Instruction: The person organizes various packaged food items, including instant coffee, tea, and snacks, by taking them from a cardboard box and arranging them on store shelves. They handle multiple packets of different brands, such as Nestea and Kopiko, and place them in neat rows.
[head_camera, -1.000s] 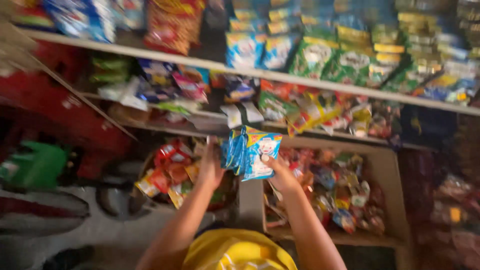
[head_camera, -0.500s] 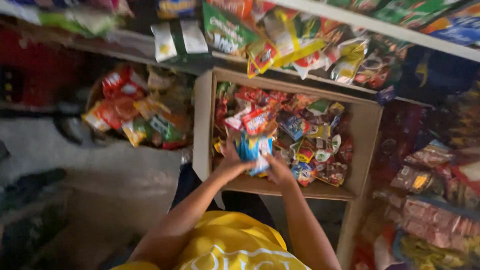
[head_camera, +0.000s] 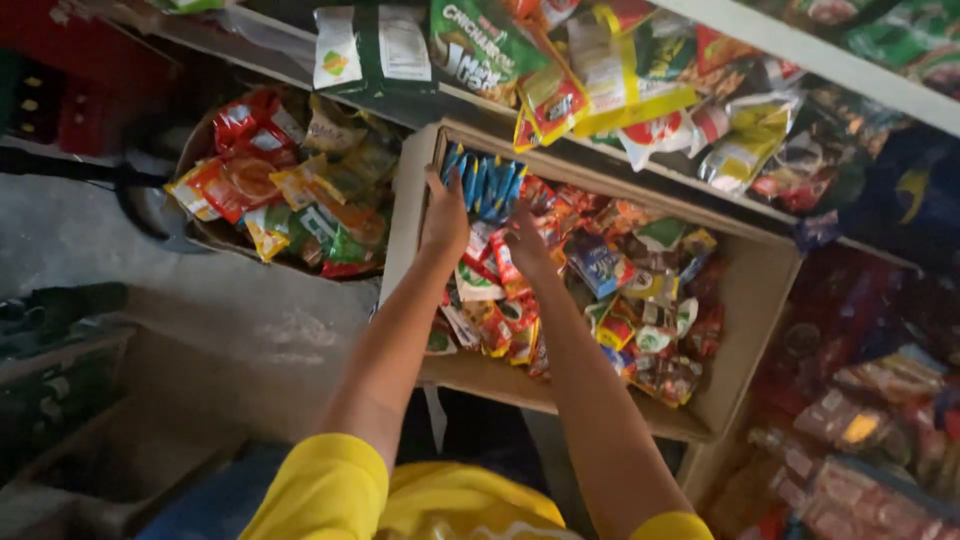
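Note:
A stack of blue snack packets (head_camera: 487, 185) stands on edge in the far left corner of a cardboard box (head_camera: 745, 330). My left hand (head_camera: 443, 215) presses against the left side of the stack, and my right hand (head_camera: 523, 243) holds its right side. The box is filled with several small colourful snack packets (head_camera: 640, 290). Both my arms reach forward from yellow sleeves.
A round basket (head_camera: 200, 230) of red and yellow snack bags sits left of the box. Shelves (head_camera: 800, 50) above carry green, yellow and white bags. More packaged goods (head_camera: 860, 420) lie at the right. Grey concrete floor (head_camera: 90, 240) shows at the left.
The blue packets went from being held up before the shelves down into the box's far left corner. My view tilted down and both hands followed.

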